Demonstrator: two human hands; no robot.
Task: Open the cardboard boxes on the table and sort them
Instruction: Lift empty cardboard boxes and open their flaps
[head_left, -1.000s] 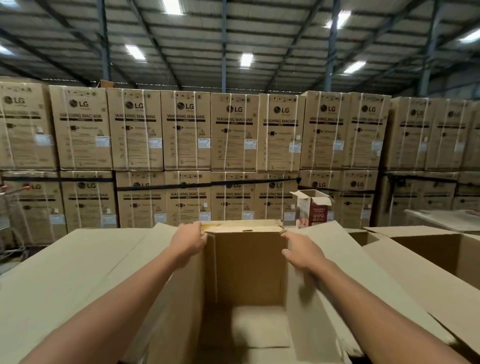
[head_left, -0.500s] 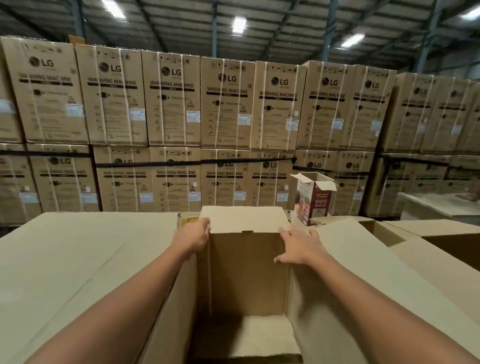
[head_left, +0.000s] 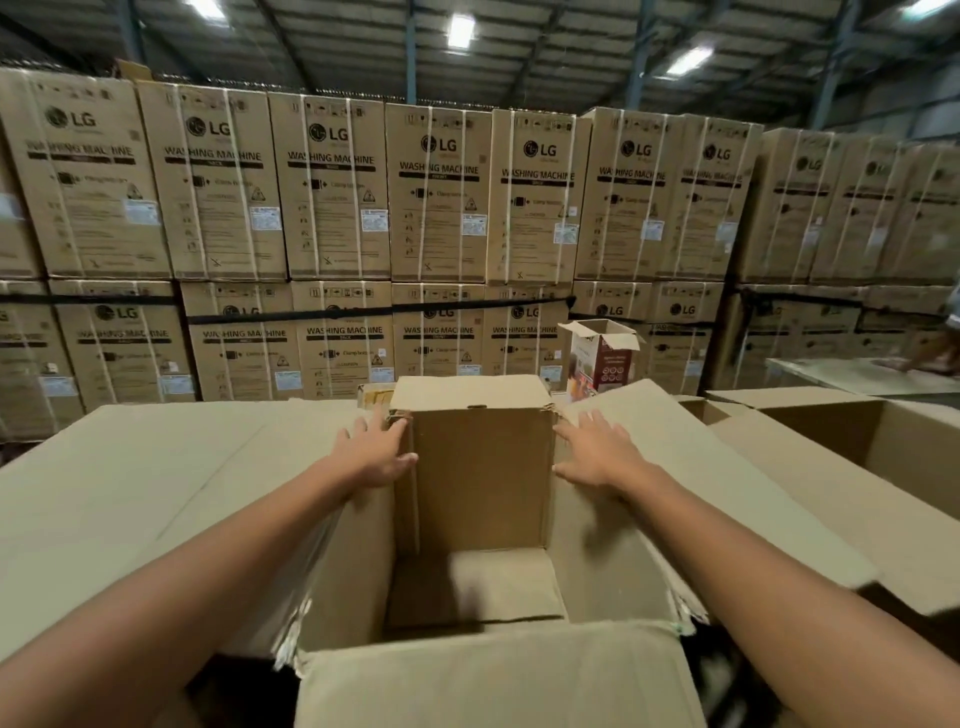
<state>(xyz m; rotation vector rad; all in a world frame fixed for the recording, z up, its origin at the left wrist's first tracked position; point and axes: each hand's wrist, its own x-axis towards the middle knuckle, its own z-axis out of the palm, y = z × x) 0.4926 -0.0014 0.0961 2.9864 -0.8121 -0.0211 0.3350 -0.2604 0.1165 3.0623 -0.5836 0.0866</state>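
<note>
The big open box (head_left: 480, 478) sits in the middle of the view, its four flaps folded outward. The left hand (head_left: 376, 452) lies at the box's 10 o'clock corner, fingers straight and spread, palm down on the left flap (head_left: 156, 483), with the thumb at the box's edge. The right hand (head_left: 597, 449) lies at the 2 o'clock corner, fingers spread flat on the right flap (head_left: 717, 467). A second open box (head_left: 857, 441) stands at 3 o'clock, just beside. A small printed box (head_left: 602, 358) stands upright at 1 o'clock, top flaps raised. Stacked washing machine cartons (head_left: 436, 197) fill 12 o'clock.
</note>
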